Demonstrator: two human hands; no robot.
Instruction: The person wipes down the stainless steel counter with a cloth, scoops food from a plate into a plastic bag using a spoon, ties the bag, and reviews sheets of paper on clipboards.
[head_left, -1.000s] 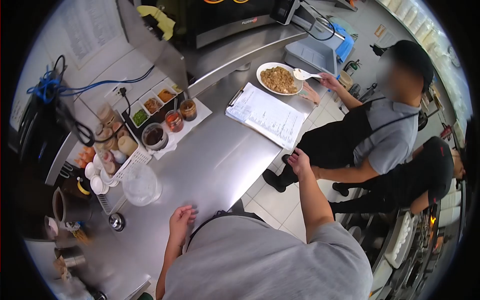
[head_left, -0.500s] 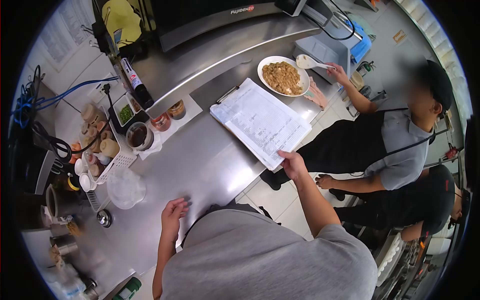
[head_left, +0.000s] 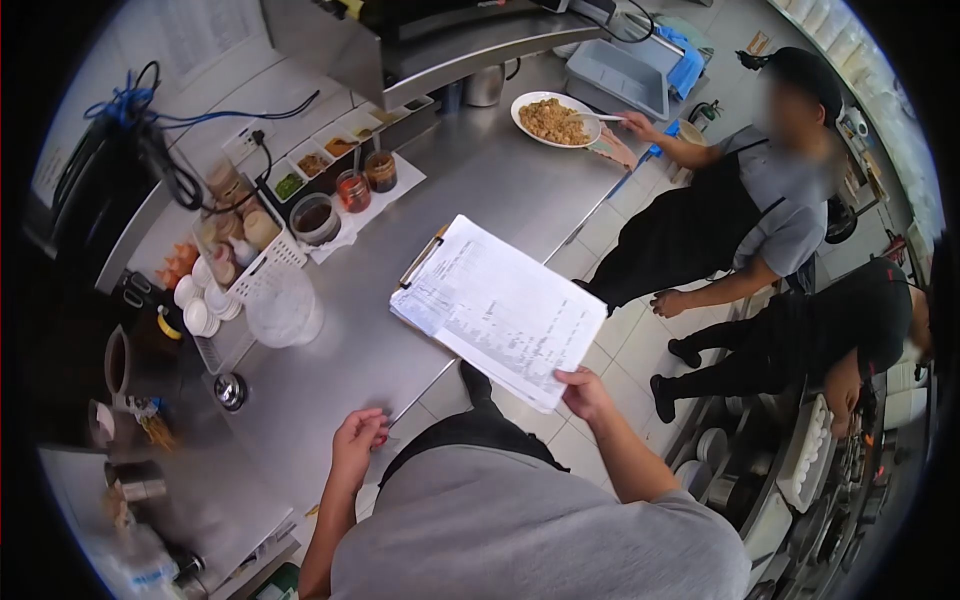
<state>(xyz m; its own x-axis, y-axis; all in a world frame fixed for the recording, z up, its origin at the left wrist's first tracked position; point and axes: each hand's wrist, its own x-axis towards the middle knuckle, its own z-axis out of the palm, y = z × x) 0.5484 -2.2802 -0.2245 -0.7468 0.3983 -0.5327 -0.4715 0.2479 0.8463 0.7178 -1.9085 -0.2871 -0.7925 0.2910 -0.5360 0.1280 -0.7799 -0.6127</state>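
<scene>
My right hand [head_left: 588,393] grips a clipboard [head_left: 500,310] by its near right corner, thumb on top of the printed sheets. The board tilts over the counter's front edge, its metal clip at the far left end. My left hand [head_left: 359,446] hovers by the counter edge, fingers curled together; a small red bit shows at the fingertips, too small to name. At the far end of the counter stands a white plate [head_left: 518,119] of fried rice [head_left: 553,122]. A co-worker's hand [head_left: 640,125] holds a white spoon [head_left: 603,117] over it.
Along the wall are a white basket of bottles [head_left: 270,255], a round translucent tub [head_left: 285,308], sauce jars [head_left: 353,190] and a call bell [head_left: 230,391]. A grey bin [head_left: 618,78] sits beyond the plate. Two people stand at the right, near shelves of pans.
My right hand has drawn the clipboard toward me, away from the plate. The co-worker's spoon has moved from beside the plate to over the rice. My view has shifted.
</scene>
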